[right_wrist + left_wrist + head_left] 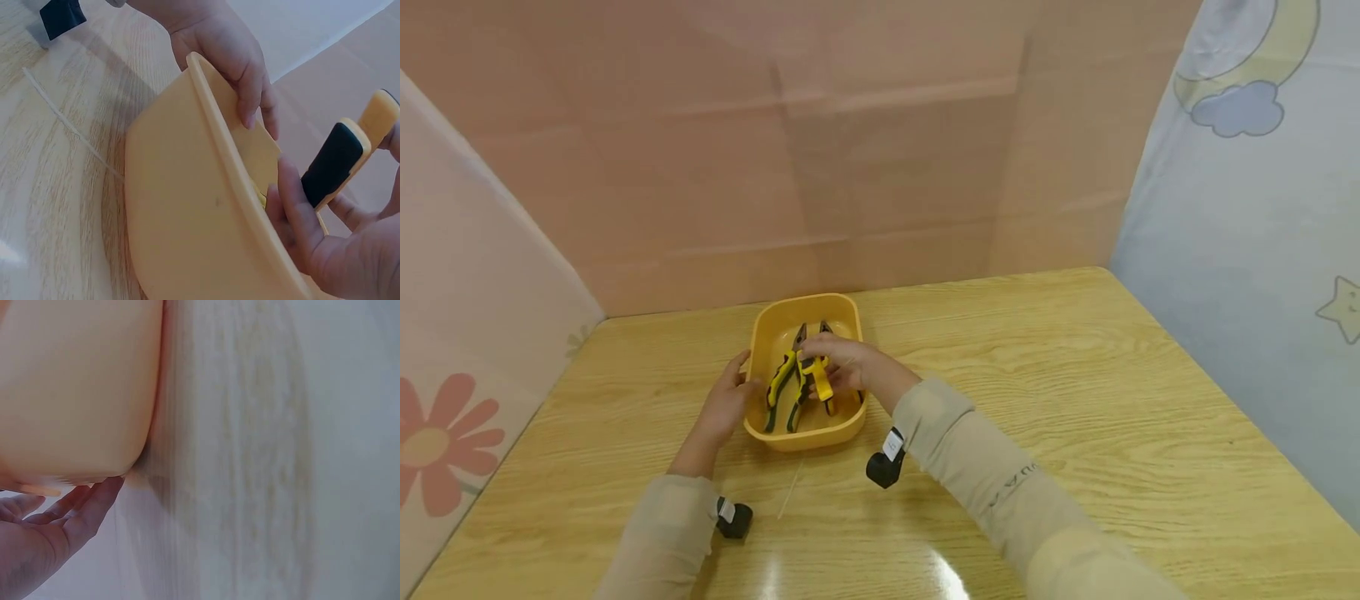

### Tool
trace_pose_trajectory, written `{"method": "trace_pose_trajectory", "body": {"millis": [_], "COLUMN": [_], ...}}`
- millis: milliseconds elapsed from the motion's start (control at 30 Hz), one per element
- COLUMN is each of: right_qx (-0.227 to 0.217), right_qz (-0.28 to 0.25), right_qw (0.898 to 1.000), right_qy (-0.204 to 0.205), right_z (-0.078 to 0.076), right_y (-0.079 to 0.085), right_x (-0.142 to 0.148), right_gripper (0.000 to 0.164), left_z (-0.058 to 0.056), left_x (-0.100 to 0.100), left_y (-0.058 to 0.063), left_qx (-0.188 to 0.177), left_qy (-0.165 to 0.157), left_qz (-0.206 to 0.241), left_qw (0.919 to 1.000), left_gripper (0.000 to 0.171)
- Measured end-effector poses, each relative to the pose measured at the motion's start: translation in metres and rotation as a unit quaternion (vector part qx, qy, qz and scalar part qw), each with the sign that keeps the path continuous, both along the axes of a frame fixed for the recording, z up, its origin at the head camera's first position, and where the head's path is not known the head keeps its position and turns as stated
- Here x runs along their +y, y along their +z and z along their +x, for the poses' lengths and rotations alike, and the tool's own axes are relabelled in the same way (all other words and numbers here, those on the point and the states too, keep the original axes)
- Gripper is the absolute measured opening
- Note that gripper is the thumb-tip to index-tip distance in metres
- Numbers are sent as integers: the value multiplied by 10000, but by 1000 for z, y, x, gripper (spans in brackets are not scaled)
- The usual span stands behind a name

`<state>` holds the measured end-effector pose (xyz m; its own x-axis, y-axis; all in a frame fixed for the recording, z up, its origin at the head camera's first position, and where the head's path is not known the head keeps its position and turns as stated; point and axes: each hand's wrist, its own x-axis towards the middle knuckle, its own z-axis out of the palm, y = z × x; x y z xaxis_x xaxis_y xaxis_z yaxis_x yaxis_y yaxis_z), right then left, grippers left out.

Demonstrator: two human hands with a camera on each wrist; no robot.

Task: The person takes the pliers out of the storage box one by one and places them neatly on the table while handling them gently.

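Note:
A yellow plastic basin [805, 439] stands on the table and holds pliers with yellow-and-dark handles [781, 385]. My left hand [727, 402] grips the basin's left side, thumb at the rim and fingers along the outer wall; the left wrist view shows the fingers [94, 509] against that wall. Over the basin, my right hand [842, 360] holds a yellow-and-black two-handled tool [822, 380]. Its black-faced handle [334, 164] and yellow handle stick up between the fingers in the right wrist view. The tool's working end is hidden. Another plier's dark tip [825, 327] shows beyond the right hand.
A thin pale strand [790, 490] lies on the wooden table [1037, 392] in front of the basin. A pinkish cloth wall [887, 167] rises behind the table, with printed cloth sheets to the left and right. Each wrist carries a small black camera [886, 468].

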<state>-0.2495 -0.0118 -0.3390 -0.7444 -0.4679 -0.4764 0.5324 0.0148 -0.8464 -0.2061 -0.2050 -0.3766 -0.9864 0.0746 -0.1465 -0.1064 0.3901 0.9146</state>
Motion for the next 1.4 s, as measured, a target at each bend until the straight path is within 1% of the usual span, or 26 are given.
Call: {"method": "trace_pose_trajectory", "body": {"millis": [100, 267, 500, 667, 767, 900, 1033, 1200, 1400], "right_qx": [33, 138, 556, 650, 637, 620, 631, 738, 955], "right_qz": [-166, -230, -408, -401, -426, -467, -368, -181, 15], "right_qw": [9998, 9995, 9972, 9970, 9971, 9970, 9973, 9971, 9954], "right_qy": [40, 138, 274, 113, -24, -68, -87, -102, 51], "right_z": [1, 3, 6, 5, 4, 4, 6, 9, 11], "right_y": [-1, 0, 4, 6, 6, 6, 9, 16, 22], "right_x": [2, 6, 11, 17, 20, 24, 27, 30, 34], "right_gripper": [43, 39, 40, 46, 45, 44, 44, 46, 46], "left_z": [0, -2, -3, -4, -4, -4, -3, -4, -5], "left_x": [2, 2, 0, 2, 4, 6, 7, 7, 8], "left_y": [0, 1, -1, -3, -3, -2, -1, -1, -3], "left_qx": [30, 50, 19, -2, 51, 170, 242, 236, 219], "left_qy": [-11, -7, -53, -19, -20, -17, -29, -31, -23], "left_qz": [-10, -31, -71, -94, -166, -230, -215, -168, -211], "left_qw": [10000, 10000, 10000, 10000, 9998, 9996, 9995, 9996, 9995], "left_gripper": [58, 57, 56, 57, 56, 55, 54, 54, 54]}}
